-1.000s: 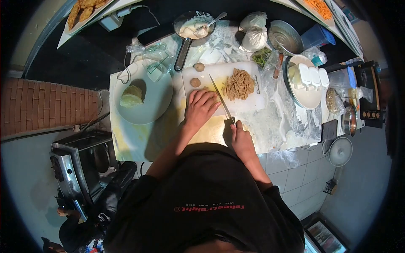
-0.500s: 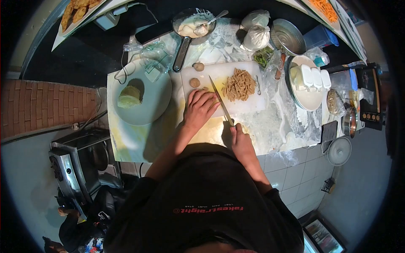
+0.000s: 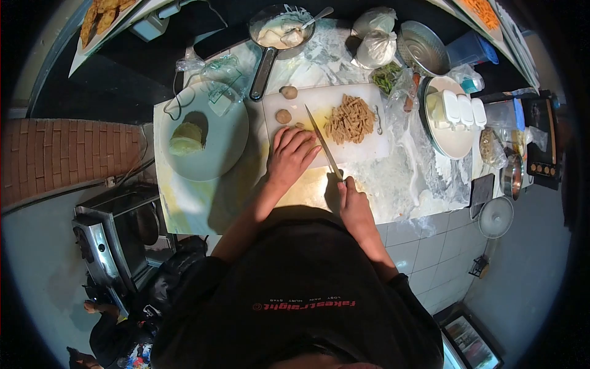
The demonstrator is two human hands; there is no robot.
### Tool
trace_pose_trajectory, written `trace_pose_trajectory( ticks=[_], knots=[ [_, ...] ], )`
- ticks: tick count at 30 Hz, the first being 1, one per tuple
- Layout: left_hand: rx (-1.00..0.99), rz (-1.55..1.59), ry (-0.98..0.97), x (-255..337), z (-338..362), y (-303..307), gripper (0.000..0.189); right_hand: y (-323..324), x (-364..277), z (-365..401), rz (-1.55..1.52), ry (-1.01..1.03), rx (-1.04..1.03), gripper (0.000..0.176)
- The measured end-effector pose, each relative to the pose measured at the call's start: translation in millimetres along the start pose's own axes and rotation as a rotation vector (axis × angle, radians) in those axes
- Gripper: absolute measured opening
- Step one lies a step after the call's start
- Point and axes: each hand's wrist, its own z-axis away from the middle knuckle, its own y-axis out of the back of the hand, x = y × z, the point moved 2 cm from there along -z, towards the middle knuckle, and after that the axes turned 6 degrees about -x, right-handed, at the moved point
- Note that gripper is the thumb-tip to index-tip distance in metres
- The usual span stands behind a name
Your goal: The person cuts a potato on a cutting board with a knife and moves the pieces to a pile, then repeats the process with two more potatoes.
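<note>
My right hand [image 3: 354,205] grips the handle of a long knife [image 3: 322,142] whose blade lies across a white cutting board [image 3: 369,147]. My left hand [image 3: 291,155] rests flat on the board just left of the blade, covering whatever is under the fingers. A pile of brown cut strips [image 3: 350,120] lies to the right of the blade. Two small round brown pieces [image 3: 283,116] sit at the board's far left corner.
A pale plate [image 3: 221,147] with a cabbage wedge [image 3: 186,139] sits to the left. A pan [image 3: 278,34] with white mix and a spoon stands behind. Tied bags [image 3: 375,40], a metal bowl [image 3: 421,54] and a plate of white containers [image 3: 458,114] crowd the right.
Both hands and the knife keep their places on the board. The view has shifted slightly, nothing else has moved.
</note>
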Motion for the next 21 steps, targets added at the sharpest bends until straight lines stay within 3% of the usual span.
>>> trace_pose_trajectory(
  ticks=[14, 21],
  knots=[
    [-0.002, 0.010, -0.003, -1, 0, 0, 0.021, 2, 0, -6, -0.008, -0.044, -0.091, 0.035],
    [-0.003, -0.003, -0.010, 1, 0, 0, 0.020, -5, 5, -17, -0.018, 0.036, 0.017, 0.037]
  ],
)
